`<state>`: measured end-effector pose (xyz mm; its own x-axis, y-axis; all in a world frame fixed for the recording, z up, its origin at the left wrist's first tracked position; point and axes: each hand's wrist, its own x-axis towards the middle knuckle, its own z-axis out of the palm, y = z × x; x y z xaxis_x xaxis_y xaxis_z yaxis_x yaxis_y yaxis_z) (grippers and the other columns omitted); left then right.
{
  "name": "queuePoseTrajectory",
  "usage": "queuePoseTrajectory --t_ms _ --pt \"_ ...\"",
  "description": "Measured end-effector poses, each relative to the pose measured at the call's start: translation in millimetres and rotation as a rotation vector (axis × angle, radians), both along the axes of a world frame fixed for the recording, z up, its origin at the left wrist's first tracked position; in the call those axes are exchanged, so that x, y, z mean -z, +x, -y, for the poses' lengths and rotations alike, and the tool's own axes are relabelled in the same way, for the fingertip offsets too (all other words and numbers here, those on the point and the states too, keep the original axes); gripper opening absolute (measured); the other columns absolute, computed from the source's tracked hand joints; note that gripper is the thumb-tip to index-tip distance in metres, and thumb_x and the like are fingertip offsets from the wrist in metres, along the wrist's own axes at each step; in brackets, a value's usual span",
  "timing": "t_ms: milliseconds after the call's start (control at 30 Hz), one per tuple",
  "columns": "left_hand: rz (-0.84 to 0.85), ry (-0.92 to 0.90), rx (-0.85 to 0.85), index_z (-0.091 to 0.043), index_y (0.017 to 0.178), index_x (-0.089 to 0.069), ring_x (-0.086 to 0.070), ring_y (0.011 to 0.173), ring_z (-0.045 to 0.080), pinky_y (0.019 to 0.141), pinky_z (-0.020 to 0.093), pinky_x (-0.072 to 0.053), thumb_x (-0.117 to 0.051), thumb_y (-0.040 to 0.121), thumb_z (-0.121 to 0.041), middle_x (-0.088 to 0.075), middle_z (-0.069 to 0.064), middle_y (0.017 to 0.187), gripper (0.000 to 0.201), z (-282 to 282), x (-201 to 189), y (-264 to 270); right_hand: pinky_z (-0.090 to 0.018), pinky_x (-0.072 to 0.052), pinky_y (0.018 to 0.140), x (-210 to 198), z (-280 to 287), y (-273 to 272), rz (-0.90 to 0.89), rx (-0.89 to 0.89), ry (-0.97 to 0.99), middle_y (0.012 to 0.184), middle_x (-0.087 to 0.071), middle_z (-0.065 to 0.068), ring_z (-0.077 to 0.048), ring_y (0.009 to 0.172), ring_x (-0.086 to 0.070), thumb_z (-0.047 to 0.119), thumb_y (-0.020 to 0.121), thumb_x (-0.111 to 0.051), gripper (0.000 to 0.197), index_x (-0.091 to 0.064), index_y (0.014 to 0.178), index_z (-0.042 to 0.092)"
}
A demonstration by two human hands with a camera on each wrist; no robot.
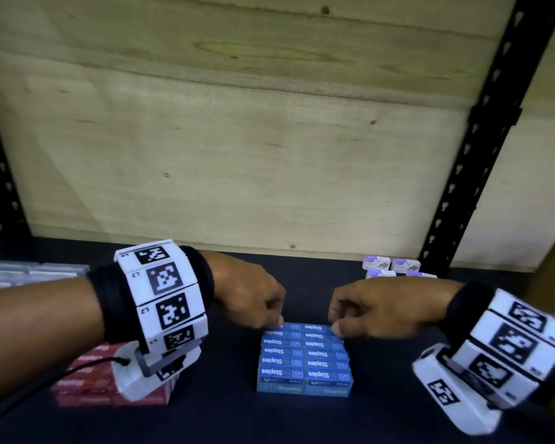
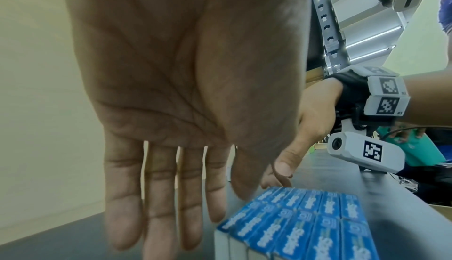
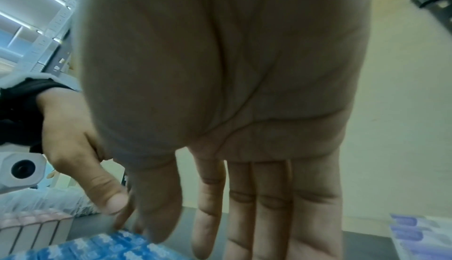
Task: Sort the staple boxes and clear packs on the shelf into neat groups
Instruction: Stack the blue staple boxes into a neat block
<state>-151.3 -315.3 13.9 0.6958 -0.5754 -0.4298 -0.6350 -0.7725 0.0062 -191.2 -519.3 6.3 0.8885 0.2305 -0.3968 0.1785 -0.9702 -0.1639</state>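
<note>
A block of blue staple boxes (image 1: pixel 305 360) stands in two tidy rows in the middle of the dark shelf (image 1: pixel 221 411). My left hand (image 1: pixel 257 302) is at its far left corner and my right hand (image 1: pixel 359 312) at its far right corner. In both wrist views the fingers hang straight down behind the block. The left thumb (image 2: pixel 247 183) sits by the top edge of the blue boxes (image 2: pixel 305 225). The right thumb (image 3: pixel 159 215) rests on the blue boxes (image 3: pixel 102 246). Neither hand wraps a box.
Red staple boxes (image 1: pixel 87 382) are stacked at the front left, partly under my left wrist camera. Clear packs (image 1: pixel 23 274) lie at the far left. White and purple boxes (image 1: pixel 394 267) sit at the back right. A wooden back panel (image 1: pixel 237 139) and a black upright (image 1: pixel 481 149) bound the shelf.
</note>
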Motion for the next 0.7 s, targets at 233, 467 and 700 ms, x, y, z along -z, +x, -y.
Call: queuePoseTrajectory --t_ms 233,467,700 --pt "-0.028 0.016 0.04 -0.027 0.126 -0.051 -0.056 0.108 0.012 0.094 0.036 -0.05 -0.069 0.061 -0.078 -0.052 -0.014 0.125 0.085 -0.3 2.1 -9.9 -0.029 -0.047 0.097 -12.4 -2.8 -23.7 -0.091 0.0 -0.175 0.105 -0.056 0.019 -0.005 0.105 -0.059 0.064 0.063 -0.08 0.078 -0.042 0.128 0.044" --pt "0.022 0.065 0.058 -0.027 0.118 -0.053 -0.055 0.101 0.012 0.089 0.038 -0.052 -0.071 0.063 -0.074 -0.049 -0.014 0.117 0.075 4.4 3.7 -15.9 -0.033 -0.05 0.093 -6.5 -10.1 -23.7 -0.045 -0.015 -0.179 0.113 -0.048 0.021 -0.006 0.102 -0.056 0.065 0.062 -0.08 0.075 -0.044 0.123 0.04" --pt "0.021 0.107 0.07 -0.026 0.116 -0.054 -0.053 0.095 0.009 0.087 0.038 -0.053 -0.07 0.065 -0.073 -0.045 -0.014 0.116 0.072 -8.6 0.8 -15.8 -0.036 -0.05 0.092 -3.0 -21.7 -17.6 -0.029 -0.088 -0.177 0.116 -0.045 0.019 -0.009 0.102 -0.055 0.066 0.064 -0.079 0.07 -0.045 0.119 0.039"
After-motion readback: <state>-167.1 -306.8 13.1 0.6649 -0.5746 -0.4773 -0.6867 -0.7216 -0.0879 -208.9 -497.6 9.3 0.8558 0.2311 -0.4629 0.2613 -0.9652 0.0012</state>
